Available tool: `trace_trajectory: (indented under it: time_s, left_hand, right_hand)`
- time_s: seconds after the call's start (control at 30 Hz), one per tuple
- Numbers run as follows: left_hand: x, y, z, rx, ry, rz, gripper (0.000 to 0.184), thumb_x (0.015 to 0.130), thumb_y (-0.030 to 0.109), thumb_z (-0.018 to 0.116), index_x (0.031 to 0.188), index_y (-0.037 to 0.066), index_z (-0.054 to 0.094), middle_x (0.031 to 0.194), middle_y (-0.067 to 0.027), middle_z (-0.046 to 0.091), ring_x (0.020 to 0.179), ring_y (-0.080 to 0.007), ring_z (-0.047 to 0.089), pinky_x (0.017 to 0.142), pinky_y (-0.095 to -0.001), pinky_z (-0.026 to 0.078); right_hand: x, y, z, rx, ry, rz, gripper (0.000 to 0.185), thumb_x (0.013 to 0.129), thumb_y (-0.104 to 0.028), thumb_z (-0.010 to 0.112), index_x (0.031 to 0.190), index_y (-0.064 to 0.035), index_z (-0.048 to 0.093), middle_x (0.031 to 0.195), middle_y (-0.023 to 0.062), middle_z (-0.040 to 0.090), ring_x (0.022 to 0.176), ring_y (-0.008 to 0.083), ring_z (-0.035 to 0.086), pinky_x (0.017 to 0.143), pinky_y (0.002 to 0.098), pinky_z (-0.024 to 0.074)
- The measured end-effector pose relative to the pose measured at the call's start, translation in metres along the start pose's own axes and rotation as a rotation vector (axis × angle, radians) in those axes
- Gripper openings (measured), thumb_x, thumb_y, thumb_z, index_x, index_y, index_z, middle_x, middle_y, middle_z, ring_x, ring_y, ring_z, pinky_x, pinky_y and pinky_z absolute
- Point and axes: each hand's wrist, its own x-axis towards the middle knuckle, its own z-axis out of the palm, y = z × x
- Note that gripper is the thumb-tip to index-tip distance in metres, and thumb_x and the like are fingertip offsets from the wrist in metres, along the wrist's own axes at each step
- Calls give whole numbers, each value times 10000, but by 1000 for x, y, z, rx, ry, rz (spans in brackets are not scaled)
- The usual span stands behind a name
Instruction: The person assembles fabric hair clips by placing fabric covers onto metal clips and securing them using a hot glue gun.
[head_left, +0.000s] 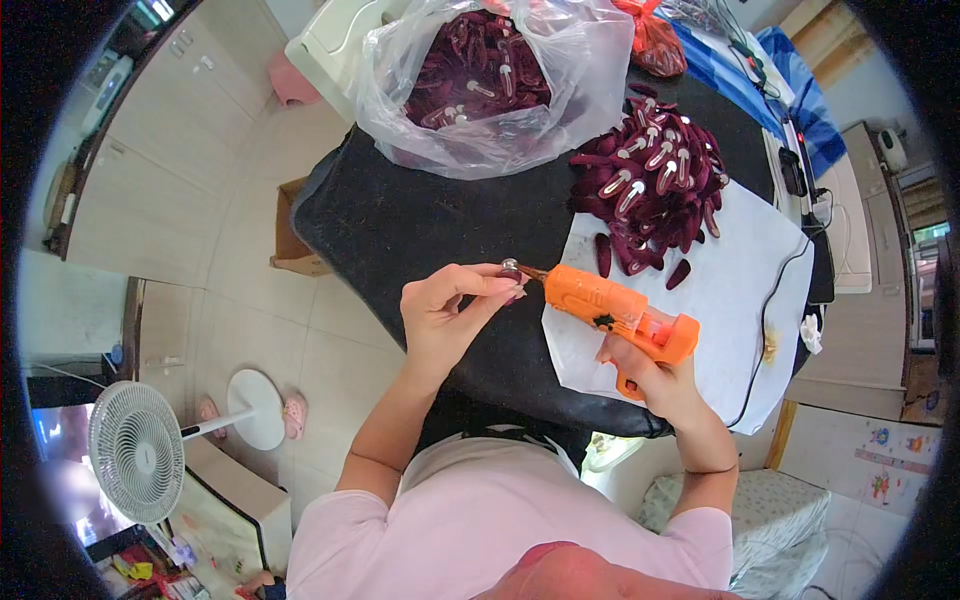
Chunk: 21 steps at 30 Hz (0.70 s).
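Carefully now: nozzle close to fingertips at the small maroon piece

Left hand (pixel 447 305) pinches one small maroon piece (pixel 514 279), with a silvery rounded bit at its top, between thumb and fingers, out over the black table cover (pixel 420 215). Right hand (pixel 652 376) is wrapped around the handle of the orange glue gun (pixel 598 298); whether the trigger is squeezed cannot be told. Dark nozzle (pixel 534 272) points left at the piece; touching or just beside it, too small to say.

Judged from this pose, the step is glue work on that piece. Good practice: pinch by the edges, fingertips behind the nozzle's line, since the tip is probably hot. Brace both wrists so neither end wanders. A short, even squeeze should serve better than a long one; excess would likely mark the velvety-looking cloth. Lift the nozzle off with a small twist to break any string.

Setting: maroon snap hair clips (pixel 665 175), silvery metal showing, lie heaped partly on the white sheet (pixel 735 300), beyond the gun. More sit in the clear plastic bag (pixel 590 75). Black cord (pixel 766 340) crosses the sheet on the right; best given slack, so that it does not tug the aim.
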Motion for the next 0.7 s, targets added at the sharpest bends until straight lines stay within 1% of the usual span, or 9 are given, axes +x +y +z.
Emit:
trace_trajectory:
  time_s: [0.1, 0.2, 0.27, 0.33, 0.4, 0.47, 0.53, 0.63, 0.7]
  left_hand:
    - [0, -3, -6, 11, -75, 35, 118, 799, -102, 642, 899, -40, 652, 976, -189, 666, 880, -233, 676, 787, -327, 580]
    - [0, -3, -6, 5, -76, 41, 111, 802, -99, 642, 898, -43, 649, 979, -188, 665, 881, -240, 677, 784, -331, 581]
    - [-1, -2, -6, -14, -81, 21, 105, 802, -98, 642, 893, -45, 645, 980, -189, 665, 881, -247, 678, 785, -332, 580]
    - [-1, -3, -6, -29, -87, 24, 97, 802, -99, 641, 885, -47, 640, 980, -191, 665, 882, -253, 679, 785, -335, 580]
    - [-1, -4, -5, -37, -98, 48, 88, 802, -100, 641, 873, -48, 636, 979, -194, 664, 883, -259, 679, 784, -339, 580]
    - [0, -3, -4, -26, -87, 49, 86, 803, -102, 640, 867, -47, 632, 979, -194, 664, 882, -259, 679, 783, -339, 580]
    - [1, -3, -4, -40, -80, 44, 86, 803, -103, 639, 865, -46, 630, 979, -194, 663, 883, -258, 679, 781, -339, 579]
    - [0, -4, -5, -70, -82, 35, 91, 802, -105, 640, 870, -46, 626, 975, -189, 663, 885, -257, 678, 780, -337, 578]
    - [0, -6, -6, -60, -88, 40, 97, 802, -106, 640, 876, -46, 624, 971, -185, 664, 887, -256, 678, 781, -334, 577]
  right_hand:
    - [0, -1, 0, -9, 8, 16, 262, 862, -138, 621, 1085, -5, 587, 713, -12, 579, 507, 40, 478, 457, 205, 376]
    - [0, -5, 1, -13, 12, 53, 252, 854, -127, 625, 1074, -7, 592, 727, -7, 589, 523, 49, 490, 464, 227, 395]
    - [1, -5, 0, -143, 17, -23, 241, 844, -113, 631, 1061, -13, 598, 725, -8, 590, 533, 57, 498, 467, 246, 408]
    - [6, 0, -3, -381, 63, -197, 238, 837, -92, 619, 1060, -12, 596, 725, -1, 589, 535, 57, 496, 467, 244, 403]
    - [15, 12, -6, -722, 156, -469, 245, 833, -62, 588, 1070, -4, 587, 728, 14, 586, 531, 48, 483, 462, 220, 378]
    - [13, 9, -2, -327, 254, -248, 225, 842, -84, 594, 1054, -13, 579, 750, 18, 595, 538, 45, 486, 457, 214, 373]
    - [6, -3, -3, 28, 339, 92, 222, 865, -150, 588, 1040, -16, 559, 777, 38, 610, 600, 73, 526, 500, 234, 409]
    - [15, 0, -7, 168, 527, -118, 285, 893, -296, 524, 932, -14, 540, 759, 95, 602, 617, 140, 551, 527, 257, 435]
    - [19, -1, -16, 307, 558, -128, 317, 906, -349, 494, 870, -37, 533, 750, 95, 587, 611, 146, 529, 530, 257, 416]
